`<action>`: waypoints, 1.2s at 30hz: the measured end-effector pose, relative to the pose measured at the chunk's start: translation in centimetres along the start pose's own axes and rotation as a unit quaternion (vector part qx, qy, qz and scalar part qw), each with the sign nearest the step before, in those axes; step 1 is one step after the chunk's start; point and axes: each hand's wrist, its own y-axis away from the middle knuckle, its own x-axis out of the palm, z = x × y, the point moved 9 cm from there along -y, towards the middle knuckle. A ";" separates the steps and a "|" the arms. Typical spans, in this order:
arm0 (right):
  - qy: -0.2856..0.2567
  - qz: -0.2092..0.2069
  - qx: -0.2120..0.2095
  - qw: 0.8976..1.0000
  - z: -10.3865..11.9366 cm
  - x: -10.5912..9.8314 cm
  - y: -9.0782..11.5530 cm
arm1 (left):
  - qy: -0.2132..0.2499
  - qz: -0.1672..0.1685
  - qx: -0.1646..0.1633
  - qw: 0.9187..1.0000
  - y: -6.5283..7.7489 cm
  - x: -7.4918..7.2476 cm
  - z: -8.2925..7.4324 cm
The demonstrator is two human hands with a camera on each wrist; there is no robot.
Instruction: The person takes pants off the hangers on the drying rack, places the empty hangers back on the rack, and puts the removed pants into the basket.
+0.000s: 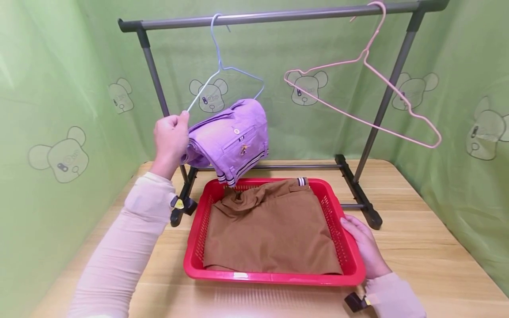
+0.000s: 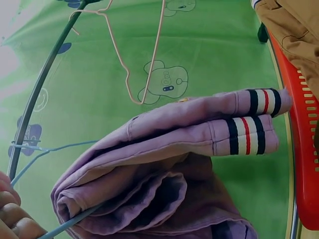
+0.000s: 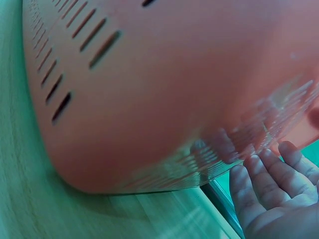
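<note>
My left hand [image 1: 172, 137] pinches the lower left corner of a light blue wire hanger [image 1: 220, 67], whose hook is over the rack's bar. Folded purple pants [image 1: 248, 128] with a button, a small embroidered motif and striped trim hang over the hanger's lower wire. In the left wrist view that wire passes through the folds of the purple pants [image 2: 164, 127], beside the curled fingers [image 2: 25, 226]. My right hand [image 1: 366, 245] grips the right rim of a red basket [image 1: 278, 278], thumb on top and fingers below. Brown pants [image 1: 270, 234] lie folded inside the basket.
A pink wire hanger [image 1: 391, 85] hangs bare at the right of the grey rack bar [image 1: 286, 16]. The rack's black feet [image 1: 359, 194] stand on the wooden table [image 1: 413, 238]. Green cloth [image 1: 51, 110] printed with bear faces encloses the back and sides.
</note>
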 end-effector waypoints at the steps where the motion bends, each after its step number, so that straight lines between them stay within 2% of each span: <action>1: 0.001 -0.001 0.001 1.000 0.0 0.0 0.0 | 0.002 -0.002 -0.001 1.000 0.0 0.0 0.0; 18: 0.033 -0.010 0.020 0.999 -0.2 -0.3 0.1 | 0.025 -0.037 -0.008 0.999 0.4 -0.4 -0.5; 36: 0.037 -0.017 0.003 0.999 0.0 -0.3 0.1 | 0.043 -0.061 -0.015 0.997 0.7 -0.6 -0.7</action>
